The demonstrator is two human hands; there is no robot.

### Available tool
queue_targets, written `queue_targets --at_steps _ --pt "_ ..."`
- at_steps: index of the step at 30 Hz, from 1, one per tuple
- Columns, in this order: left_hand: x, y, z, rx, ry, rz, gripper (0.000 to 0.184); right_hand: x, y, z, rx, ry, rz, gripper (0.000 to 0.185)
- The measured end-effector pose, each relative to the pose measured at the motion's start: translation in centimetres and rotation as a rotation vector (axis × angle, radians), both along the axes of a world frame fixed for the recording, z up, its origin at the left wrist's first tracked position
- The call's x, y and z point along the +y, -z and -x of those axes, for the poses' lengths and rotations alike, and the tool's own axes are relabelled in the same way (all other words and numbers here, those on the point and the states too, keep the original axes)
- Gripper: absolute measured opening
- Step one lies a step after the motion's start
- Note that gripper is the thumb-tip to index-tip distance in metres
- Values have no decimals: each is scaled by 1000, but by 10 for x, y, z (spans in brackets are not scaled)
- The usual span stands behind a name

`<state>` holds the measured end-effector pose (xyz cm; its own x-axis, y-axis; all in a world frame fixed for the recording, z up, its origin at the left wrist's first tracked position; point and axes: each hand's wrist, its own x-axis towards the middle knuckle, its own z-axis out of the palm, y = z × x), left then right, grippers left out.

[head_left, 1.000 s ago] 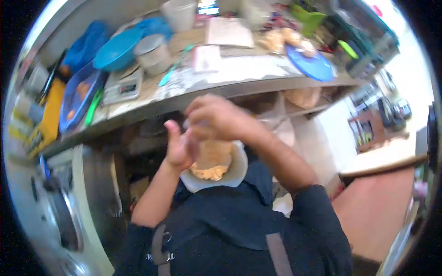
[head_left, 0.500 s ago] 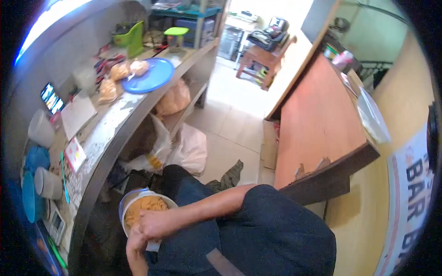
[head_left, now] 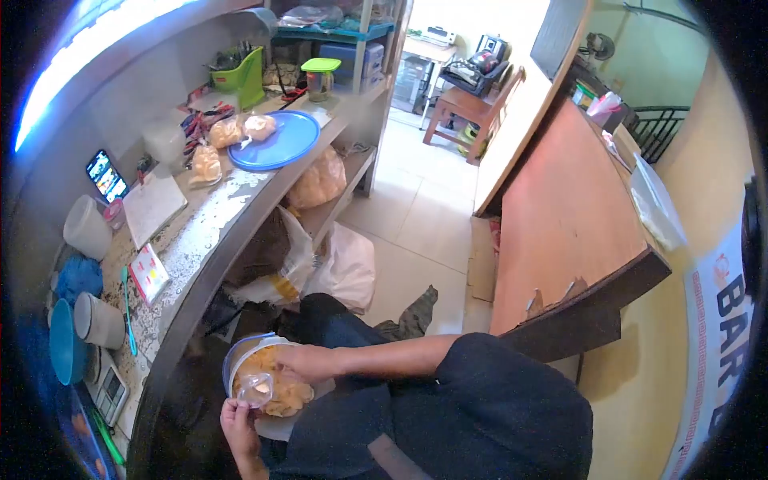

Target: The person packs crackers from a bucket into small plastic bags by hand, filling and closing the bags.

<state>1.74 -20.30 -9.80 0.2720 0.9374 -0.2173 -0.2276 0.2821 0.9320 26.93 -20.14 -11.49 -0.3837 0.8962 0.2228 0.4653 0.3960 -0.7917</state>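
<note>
My left hand (head_left: 238,422) pinches the edge of a small clear plastic bag (head_left: 256,389), which is held over the bucket with its mouth spread. Beneath it, a white bucket (head_left: 232,365) by my lap is filled with orange, crumbly snack pieces (head_left: 290,397). My right hand (head_left: 310,362) reaches over the bucket's far side, its fingers down among the pieces. Those fingertips are hidden, so whether they grip anything does not show.
A worn counter (head_left: 228,196) on the left carries filled bags (head_left: 206,164), a blue lid (head_left: 280,142), a phone (head_left: 106,174), white tubs (head_left: 100,320) and a digital scale (head_left: 112,396). At right stands a wooden cabinet (head_left: 560,232). A pale sack (head_left: 344,264) lies on the floor.
My hands were together over the bucket's near side. They are now apart: the right has moved to the far side, and the clear bag shows spread in the left. The view has shifted slightly.
</note>
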Motion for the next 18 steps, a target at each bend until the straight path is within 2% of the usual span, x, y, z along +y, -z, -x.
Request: queue_targets --at_steps 1,3,4,6,8,10,12,18 --pt "-6 -1 1 16 -41 -22 7 2 18 7 9 -8 3 27" --pt "-13 0 0 17 -77 2 7 12 54 27 -622 -237 266 34" --pt "-16 1 -1 11 -110 24 7 13 63 32 -615 -248 265 34" --pt "-20 4 -1 -22 -129 27 7 14 80 43 -680 -442 259 39" --pt "-23 9 2 -78 -137 94 7 10 129 52 -621 -368 198 39" --pt "-29 3 1 -97 -166 88 7 12 136 61 -560 -295 136 39" --pt "-32 1 -1 -105 -166 101 6 13 135 60 -644 -429 2 35" --pt "-36 -1 -8 -96 -190 145 5 8 115 52 -657 -387 111 31"
